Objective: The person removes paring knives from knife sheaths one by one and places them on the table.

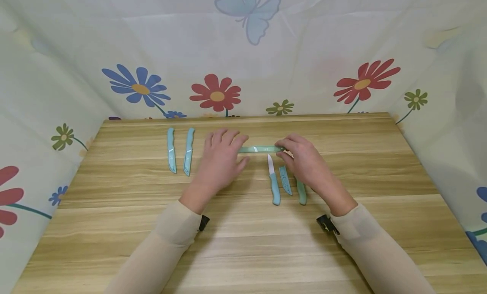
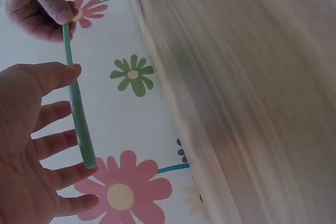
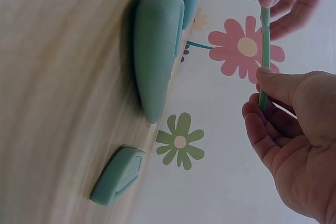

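Green sheathed knife (image 1: 264, 149) is held over the wooden table (image 1: 243, 251), right hand (image 1: 304, 159) at 3 o'clock pinching its sheath end, left hand (image 1: 218, 161) at 9 with fingers spread loosely about the handle. Bare blue knife (image 1: 274, 186) lies at 5 o'clock, blue sheath (image 1: 285, 181) just beside it; two sheathed blue knives (image 1: 189, 152) at 9, past the left hand.
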The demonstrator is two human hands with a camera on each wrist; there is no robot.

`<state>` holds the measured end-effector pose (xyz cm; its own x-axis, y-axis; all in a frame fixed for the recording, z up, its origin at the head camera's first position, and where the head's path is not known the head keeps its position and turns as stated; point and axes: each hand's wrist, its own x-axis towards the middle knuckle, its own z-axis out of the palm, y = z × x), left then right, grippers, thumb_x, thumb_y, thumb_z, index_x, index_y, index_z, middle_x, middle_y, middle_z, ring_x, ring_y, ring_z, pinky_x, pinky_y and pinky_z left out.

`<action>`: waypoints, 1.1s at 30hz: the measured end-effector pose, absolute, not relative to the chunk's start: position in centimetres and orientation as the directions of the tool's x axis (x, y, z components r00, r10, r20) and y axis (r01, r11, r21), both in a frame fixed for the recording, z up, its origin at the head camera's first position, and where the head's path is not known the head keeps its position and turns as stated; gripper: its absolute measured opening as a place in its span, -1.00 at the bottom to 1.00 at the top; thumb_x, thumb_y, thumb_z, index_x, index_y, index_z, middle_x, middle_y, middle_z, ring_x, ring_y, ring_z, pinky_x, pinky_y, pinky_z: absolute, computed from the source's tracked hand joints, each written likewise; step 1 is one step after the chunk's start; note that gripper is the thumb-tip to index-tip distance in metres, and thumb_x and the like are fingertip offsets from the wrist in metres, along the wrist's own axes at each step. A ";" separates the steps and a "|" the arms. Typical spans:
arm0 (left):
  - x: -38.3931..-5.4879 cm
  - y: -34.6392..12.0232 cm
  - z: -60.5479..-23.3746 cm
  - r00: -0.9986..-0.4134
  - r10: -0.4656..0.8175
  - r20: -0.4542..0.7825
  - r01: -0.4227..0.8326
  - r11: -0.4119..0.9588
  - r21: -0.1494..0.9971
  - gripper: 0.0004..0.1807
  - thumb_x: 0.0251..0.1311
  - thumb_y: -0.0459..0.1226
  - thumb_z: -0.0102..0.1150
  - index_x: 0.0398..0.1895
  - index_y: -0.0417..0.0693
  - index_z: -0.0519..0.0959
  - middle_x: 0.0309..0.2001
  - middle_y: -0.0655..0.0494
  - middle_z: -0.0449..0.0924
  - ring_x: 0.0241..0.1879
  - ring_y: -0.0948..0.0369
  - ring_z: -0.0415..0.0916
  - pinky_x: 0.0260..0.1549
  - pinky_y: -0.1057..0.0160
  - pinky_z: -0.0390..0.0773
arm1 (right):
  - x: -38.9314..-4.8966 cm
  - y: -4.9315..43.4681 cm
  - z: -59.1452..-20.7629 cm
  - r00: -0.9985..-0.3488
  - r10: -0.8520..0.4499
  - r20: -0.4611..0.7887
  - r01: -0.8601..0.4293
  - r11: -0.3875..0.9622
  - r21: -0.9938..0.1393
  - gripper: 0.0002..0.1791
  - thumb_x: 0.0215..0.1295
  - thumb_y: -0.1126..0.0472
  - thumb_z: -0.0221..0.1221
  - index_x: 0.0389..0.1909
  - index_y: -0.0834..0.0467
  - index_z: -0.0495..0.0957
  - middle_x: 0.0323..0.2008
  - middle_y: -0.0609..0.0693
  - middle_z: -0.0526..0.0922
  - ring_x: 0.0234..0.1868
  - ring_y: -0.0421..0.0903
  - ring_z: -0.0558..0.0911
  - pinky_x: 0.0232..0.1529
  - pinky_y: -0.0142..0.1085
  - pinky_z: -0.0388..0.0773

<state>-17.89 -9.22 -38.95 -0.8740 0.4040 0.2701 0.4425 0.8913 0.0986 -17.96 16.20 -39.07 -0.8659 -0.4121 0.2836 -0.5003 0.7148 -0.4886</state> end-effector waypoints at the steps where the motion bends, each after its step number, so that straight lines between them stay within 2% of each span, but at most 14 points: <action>1: -17.9 -9.0 -39.0 -0.868 0.413 0.277 0.451 0.888 0.088 -0.39 0.38 0.03 0.39 0.41 0.06 0.52 0.41 -0.05 0.46 0.45 -0.17 0.26 0.41 -0.31 0.23 | -18.0 16.2 -39.1 -0.865 -0.413 0.285 -0.502 0.714 -0.489 -0.71 0.43 0.35 0.36 0.12 0.28 0.70 0.00 0.11 0.66 -0.16 0.01 0.61 -0.16 -0.15 0.62; 14: -17.7 -8.4 -39.6 -0.845 0.428 0.321 0.474 0.877 0.078 -0.59 0.42 -0.15 0.39 0.28 0.06 0.66 0.17 0.01 0.58 0.15 -0.07 0.44 0.14 -0.12 0.52 | -18.0 16.1 -39.1 -0.870 -0.405 0.282 -0.494 0.720 -0.487 -0.72 0.42 0.34 0.37 0.11 0.27 0.71 -0.02 0.10 0.65 -0.16 0.02 0.60 -0.16 -0.15 0.62; 23: -17.6 -8.3 -39.5 -0.829 0.439 0.346 0.486 0.872 0.058 -0.70 0.41 -0.27 0.38 0.17 0.03 0.73 -0.09 0.05 0.58 -0.05 -0.01 0.44 -0.03 -0.04 0.56 | -18.1 16.1 -39.2 -0.867 -0.404 0.291 -0.498 0.721 -0.482 -0.73 0.41 0.34 0.38 0.09 0.27 0.71 -0.05 0.11 0.65 -0.17 0.01 0.60 -0.18 -0.16 0.61; 33: -17.5 -8.3 -39.4 -0.836 0.427 0.345 0.472 0.880 0.054 -0.72 0.39 -0.27 0.41 0.13 0.01 0.75 -0.13 0.05 0.58 -0.11 0.01 0.42 -0.11 0.01 0.57 | -18.1 16.0 -39.2 -0.869 -0.415 0.270 -0.495 0.727 -0.476 -0.72 0.42 0.35 0.37 0.10 0.29 0.71 -0.04 0.13 0.65 -0.15 0.01 0.60 -0.15 -0.15 0.61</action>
